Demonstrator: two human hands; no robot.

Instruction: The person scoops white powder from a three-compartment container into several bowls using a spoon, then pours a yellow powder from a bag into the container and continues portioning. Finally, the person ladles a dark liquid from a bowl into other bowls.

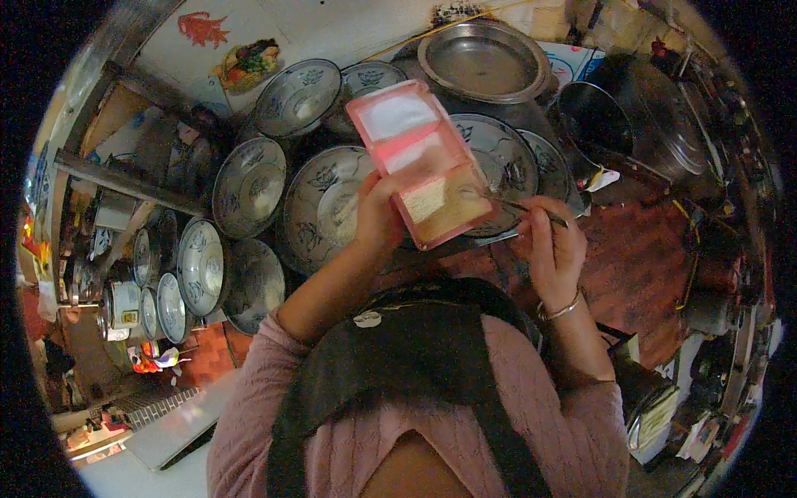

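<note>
My left hand (381,211) grips the side of a pink seasoning box (461,144), held tilted above the bowls. Two of its compartments contain white powder (401,117); the one nearest me has pale yellow granules (423,202). In my right hand (556,246) is the thin handle of a small spoon (517,206), its end reaching into the granule compartment. The spoon's bowl is blurred. Below the box stands a large flower-patterned bowl (305,233) with pale powder in its bottom. Another patterned bowl (520,168) sits to the right, partly covered by the box.
More patterned bowls stand around: one at the back (280,103), one at the left (227,199), and several lower down on the left (187,249). A wide metal basin (423,65) is at the back. To the right are a dark pot (566,109) and red floor tiles (622,274).
</note>
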